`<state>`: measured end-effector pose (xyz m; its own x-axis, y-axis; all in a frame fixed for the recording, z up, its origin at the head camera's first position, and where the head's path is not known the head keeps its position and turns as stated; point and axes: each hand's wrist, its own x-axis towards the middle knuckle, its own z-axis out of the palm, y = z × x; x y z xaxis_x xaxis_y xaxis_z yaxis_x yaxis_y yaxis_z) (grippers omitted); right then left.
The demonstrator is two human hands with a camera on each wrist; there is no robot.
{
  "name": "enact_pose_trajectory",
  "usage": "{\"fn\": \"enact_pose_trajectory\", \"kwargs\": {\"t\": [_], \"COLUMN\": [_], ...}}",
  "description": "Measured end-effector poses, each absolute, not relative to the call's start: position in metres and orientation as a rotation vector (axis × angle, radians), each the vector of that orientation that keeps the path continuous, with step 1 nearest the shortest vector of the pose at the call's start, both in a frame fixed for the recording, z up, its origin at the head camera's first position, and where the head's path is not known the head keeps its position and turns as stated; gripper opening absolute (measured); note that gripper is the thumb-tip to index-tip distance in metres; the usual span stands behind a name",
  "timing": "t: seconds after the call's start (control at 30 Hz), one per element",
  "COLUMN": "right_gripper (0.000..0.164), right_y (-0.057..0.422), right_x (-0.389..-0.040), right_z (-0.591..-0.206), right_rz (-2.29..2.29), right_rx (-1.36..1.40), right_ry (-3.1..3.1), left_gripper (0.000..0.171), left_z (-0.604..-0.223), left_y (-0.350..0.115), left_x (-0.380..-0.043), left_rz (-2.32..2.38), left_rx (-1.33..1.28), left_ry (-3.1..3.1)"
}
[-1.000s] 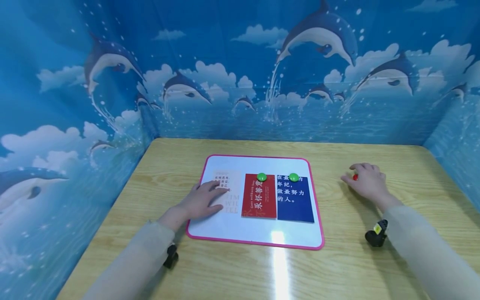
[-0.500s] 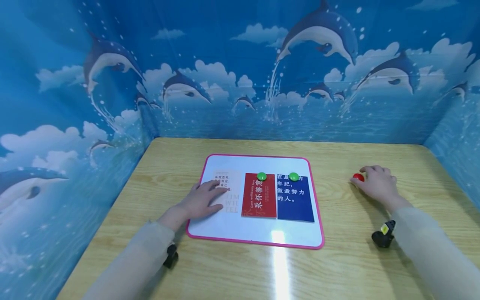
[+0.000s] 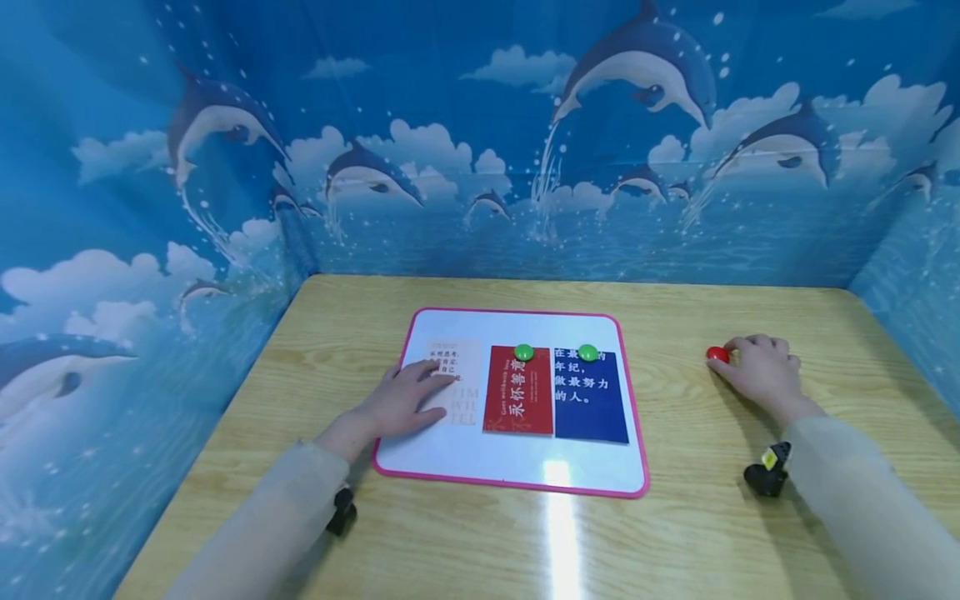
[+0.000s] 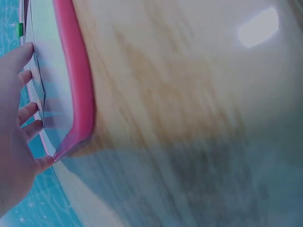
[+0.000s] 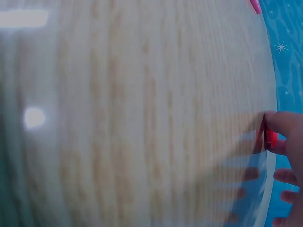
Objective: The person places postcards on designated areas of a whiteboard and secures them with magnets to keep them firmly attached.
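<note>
A pink-rimmed whiteboard (image 3: 517,467) lies on the table with a pale printed card (image 3: 463,400), a red card (image 3: 519,408) and a dark blue card (image 3: 592,421) side by side on it. My left hand (image 3: 405,402) rests with spread, relaxed fingers over the left edge of the board and the pale card, part of which it covers. Right of the board, my right hand (image 3: 761,375) pinches a round red magnet (image 3: 717,354) on the table. In the right wrist view, thumb and index finger stand on either side of the red magnet (image 5: 271,137).
Round green magnets sit at the top of the red card, one green magnet (image 3: 523,352), and of the blue card, another green magnet (image 3: 588,353). The wooden table (image 3: 480,533) meets a dolphin-printed blue curtain (image 3: 480,233) at the back and sides.
My right hand has shifted slightly to the right, uncovering more of the red magnet, and its fingertips have closed in on it. The left hand has stayed still on the board.
</note>
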<state>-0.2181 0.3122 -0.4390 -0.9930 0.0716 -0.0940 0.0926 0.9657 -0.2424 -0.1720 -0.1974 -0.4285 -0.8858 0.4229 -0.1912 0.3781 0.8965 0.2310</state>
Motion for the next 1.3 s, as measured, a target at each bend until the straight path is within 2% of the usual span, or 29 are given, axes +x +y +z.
{"fn": "enact_pose_trajectory", "kwargs": {"t": [0.47,0.8,1.1,1.3], "right_gripper": [0.053,0.058,0.047,0.045], "right_y": [0.304,0.279,0.248,0.227], "right_x": [-0.217,-0.222,-0.231,-0.234], "right_z": [-0.436,-0.425,-0.416,-0.408], "right_rz": [-0.401,-0.413,-0.488,-0.495], "right_rx": [0.093,0.028,-0.1,-0.142], "right_ry": [3.054,3.086,3.082,3.074], "left_gripper": [0.06,0.06,0.058,0.057], "left_z": [-0.429,-0.43,-0.432,-0.433], "left_y": [-0.198,-0.197,-0.195,-0.195], "left_x": [-0.173,-0.173,-0.171,-0.17], "left_rz": [0.278,0.303,0.256,0.274], "left_rx": [0.637,0.693,0.651,0.649], "left_ry": [2.838,2.896,2.86,2.86]}}
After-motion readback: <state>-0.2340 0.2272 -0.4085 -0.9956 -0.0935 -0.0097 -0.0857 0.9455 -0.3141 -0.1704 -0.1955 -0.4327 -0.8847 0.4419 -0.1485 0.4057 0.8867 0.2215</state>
